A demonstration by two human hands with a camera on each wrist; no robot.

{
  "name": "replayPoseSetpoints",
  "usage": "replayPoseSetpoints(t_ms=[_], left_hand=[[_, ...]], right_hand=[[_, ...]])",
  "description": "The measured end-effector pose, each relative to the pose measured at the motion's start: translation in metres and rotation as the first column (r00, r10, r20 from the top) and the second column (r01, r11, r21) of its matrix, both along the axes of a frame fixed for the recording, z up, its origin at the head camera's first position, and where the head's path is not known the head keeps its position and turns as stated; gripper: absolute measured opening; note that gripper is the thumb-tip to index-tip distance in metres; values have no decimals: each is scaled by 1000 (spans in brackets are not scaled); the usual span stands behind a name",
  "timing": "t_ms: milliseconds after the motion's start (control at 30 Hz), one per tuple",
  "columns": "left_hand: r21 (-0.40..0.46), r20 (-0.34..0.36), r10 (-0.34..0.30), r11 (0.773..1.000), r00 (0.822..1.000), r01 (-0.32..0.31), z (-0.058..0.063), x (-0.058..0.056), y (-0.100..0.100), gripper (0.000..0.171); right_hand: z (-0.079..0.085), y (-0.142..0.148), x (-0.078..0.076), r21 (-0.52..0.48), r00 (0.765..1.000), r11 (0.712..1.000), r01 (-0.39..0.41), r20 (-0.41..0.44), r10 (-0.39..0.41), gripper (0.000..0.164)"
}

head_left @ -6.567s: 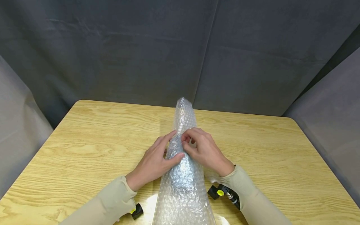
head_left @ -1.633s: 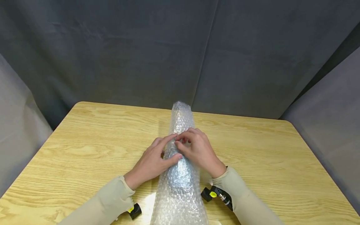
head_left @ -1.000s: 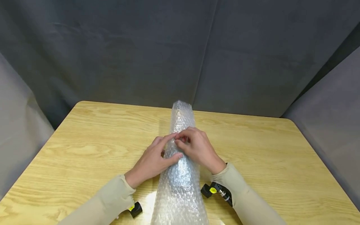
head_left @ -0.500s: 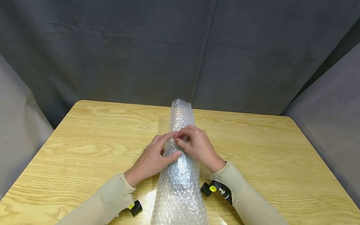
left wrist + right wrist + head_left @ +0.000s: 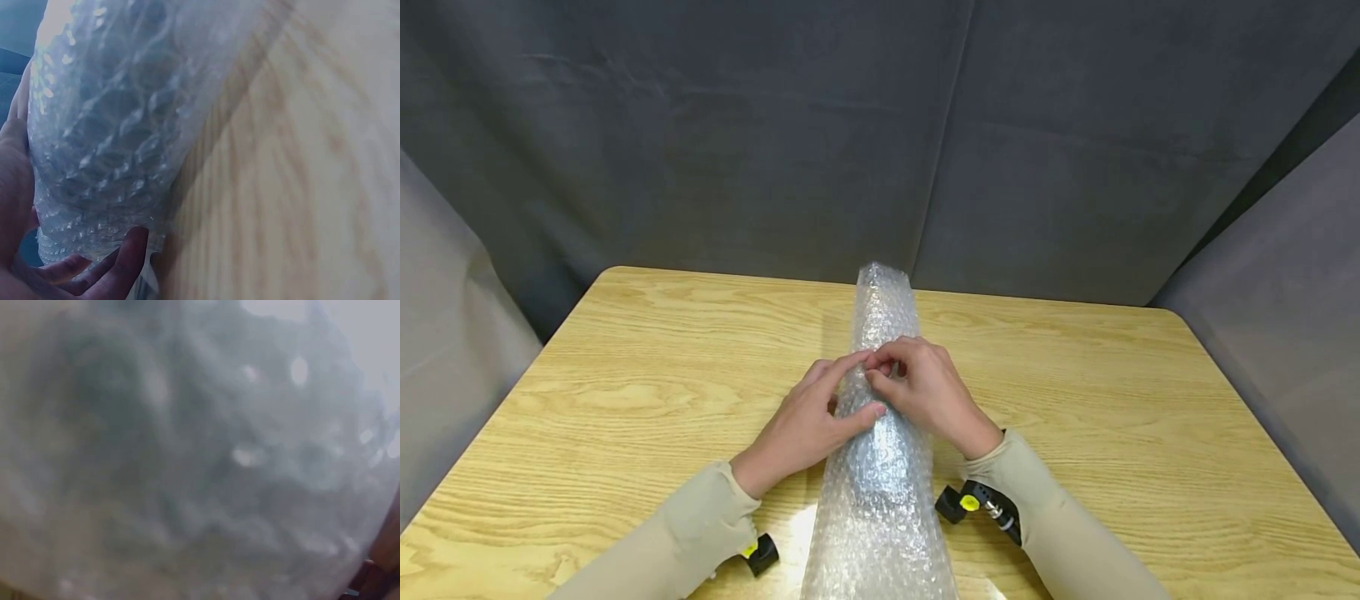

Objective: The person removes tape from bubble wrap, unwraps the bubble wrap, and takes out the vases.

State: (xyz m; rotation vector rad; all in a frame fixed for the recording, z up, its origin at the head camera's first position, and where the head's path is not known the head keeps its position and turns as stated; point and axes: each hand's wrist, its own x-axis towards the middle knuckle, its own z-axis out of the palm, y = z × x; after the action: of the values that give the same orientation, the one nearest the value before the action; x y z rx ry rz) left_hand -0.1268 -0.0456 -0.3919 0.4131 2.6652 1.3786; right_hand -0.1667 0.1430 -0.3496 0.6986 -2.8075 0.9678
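A long bundle in clear bubble wrap lies lengthwise down the middle, its narrow end toward the back; something bluish shows dimly through the layers. My left hand grips its left side, thumb across the top and index fingertip near the right hand's fingers. In the left wrist view, the other fingers curl against the bundle's side. My right hand reaches over from the right, with thumb and index finger pinching at the top surface; I cannot tell whether it is a wrap edge or tape. Blurred bubble wrap fills the right wrist view.
The bundle lies on a wooden table with rounded back corners. A dark grey curtain hangs behind it, and paler cloth closes off the sides. Black wrist cameras hang below both sleeves.
Over the past several seconds the bundle and both hands have shifted slightly left, and the right fingers have come up to the left index fingertip. In the last second almost nothing has moved.
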Motion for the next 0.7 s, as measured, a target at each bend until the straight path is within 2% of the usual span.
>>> replayPoseSetpoints(t_ms=[700], left_hand=[[-16,-13,4,1000,1000,-4,0,1,-2,72]], right_hand=[[1,0,2,-8,998,998,-59,-16,58,7]])
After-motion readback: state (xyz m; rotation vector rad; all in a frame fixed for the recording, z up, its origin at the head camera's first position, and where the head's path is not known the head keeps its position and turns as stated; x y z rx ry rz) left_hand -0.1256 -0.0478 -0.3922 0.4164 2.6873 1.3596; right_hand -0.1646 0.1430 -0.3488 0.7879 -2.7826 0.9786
